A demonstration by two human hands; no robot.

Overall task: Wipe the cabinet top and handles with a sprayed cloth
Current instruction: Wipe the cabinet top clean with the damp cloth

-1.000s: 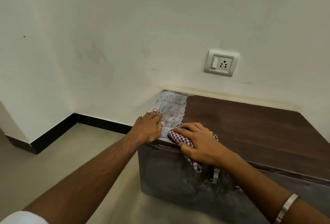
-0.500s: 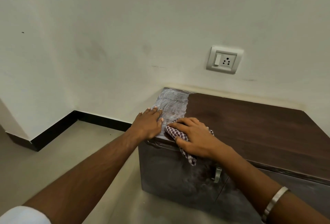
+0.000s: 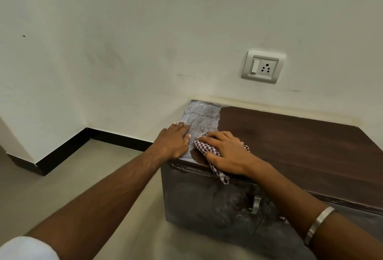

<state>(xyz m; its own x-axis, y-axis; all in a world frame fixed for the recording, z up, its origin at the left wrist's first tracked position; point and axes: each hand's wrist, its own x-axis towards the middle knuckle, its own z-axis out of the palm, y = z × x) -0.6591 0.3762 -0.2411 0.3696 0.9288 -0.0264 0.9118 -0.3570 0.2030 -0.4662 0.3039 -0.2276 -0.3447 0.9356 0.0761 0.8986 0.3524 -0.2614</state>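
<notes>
A low dark-brown cabinet stands against the wall, its top brown on the right and grey with dusty swirls at the left end. My right hand presses a checked purple-and-white cloth flat onto the top near the front left edge; a corner of the cloth hangs over the front. My left hand lies flat, fingers apart, on the dusty left corner, just left of the cloth. A metal door handle shows on the cabinet front below my right forearm.
A white wall socket with a switch sits on the wall above the cabinet. A beige floor with a black skirting board lies to the left. A silver bangle is on my right wrist.
My right hand has slid the cloth a little along the front left edge, leaving a dark wiped patch there. My left hand has stayed on the corner.
</notes>
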